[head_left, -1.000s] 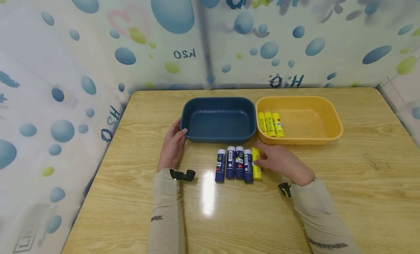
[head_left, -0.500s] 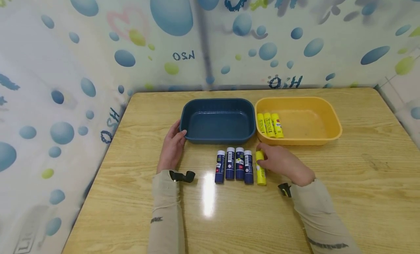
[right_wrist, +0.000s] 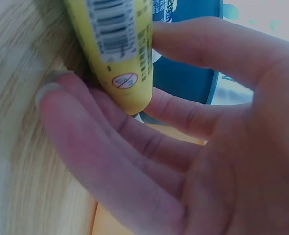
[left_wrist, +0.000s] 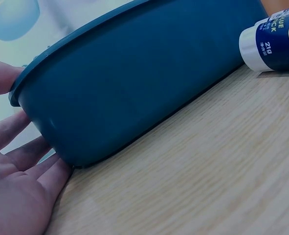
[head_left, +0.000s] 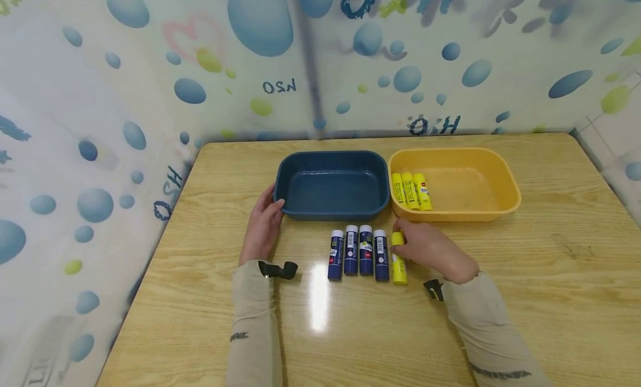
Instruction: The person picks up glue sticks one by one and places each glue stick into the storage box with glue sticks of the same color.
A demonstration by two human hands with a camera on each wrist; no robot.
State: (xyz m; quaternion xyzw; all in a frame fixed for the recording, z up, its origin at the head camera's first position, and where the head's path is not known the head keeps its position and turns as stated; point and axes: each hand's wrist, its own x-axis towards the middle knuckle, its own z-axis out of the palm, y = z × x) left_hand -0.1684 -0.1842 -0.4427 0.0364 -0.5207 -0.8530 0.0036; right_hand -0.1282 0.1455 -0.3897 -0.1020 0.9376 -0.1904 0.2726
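Note:
My right hand (head_left: 430, 248) pinches a yellow glue stick (head_left: 399, 270) near its upper end, thumb on one side and fingers on the other. The right wrist view shows the barcode on that glue stick (right_wrist: 115, 39) and the fingertips close over the wood. Left of it, several dark blue glue sticks (head_left: 366, 253) with white caps lie in a row on the table. My left hand (head_left: 262, 226) holds the near left corner of a dark blue plastic bin (head_left: 333, 216). In the left wrist view its thumb (left_wrist: 2, 78) is at the rim and its fingers lie against the outer wall.
A yellow bin (head_left: 460, 216) stands right beside the blue one, with three yellow glue sticks (head_left: 410, 191) at its left end. The blue bin has nothing in it. Behind the wooden table (head_left: 561, 264) rises a patterned wall (head_left: 340, 70).
The yellow glue stick, in my right hand's fingers, has moved slightly right and nearer, leaving a gap beside the blue row. My left hand stays on the blue bin.

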